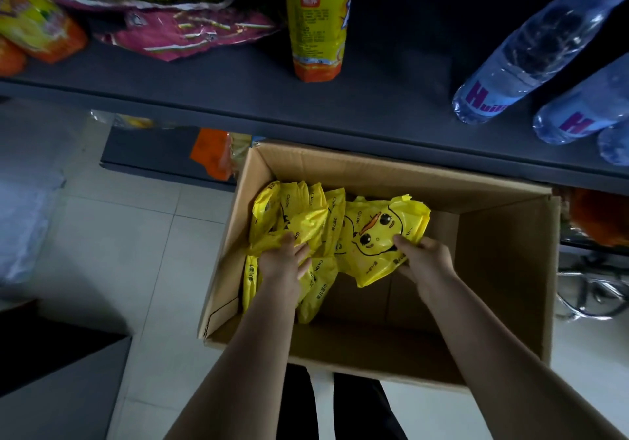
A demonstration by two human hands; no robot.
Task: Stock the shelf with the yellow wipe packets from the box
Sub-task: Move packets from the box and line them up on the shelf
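An open cardboard box [503,262] stands on the floor below a dark shelf [238,92]. Several yellow wipe packets [316,208] stand packed in its left half. One yellow packet with a duck face [381,232] lies tilted on top, and my right hand [425,262] grips its lower right edge with the thumb on its front. My left hand [286,262] rests on the stacked packets at the left, fingers curled around the edge of one of them. The right half of the box holds nothing.
On the shelf stand a tall yellow bottle [318,21], clear water bottles [531,51] at the right, and pink and orange snack bags [183,31] at the left. A lower shelf [149,153] with orange packs sits behind the box. Pale floor tiles lie to the left.
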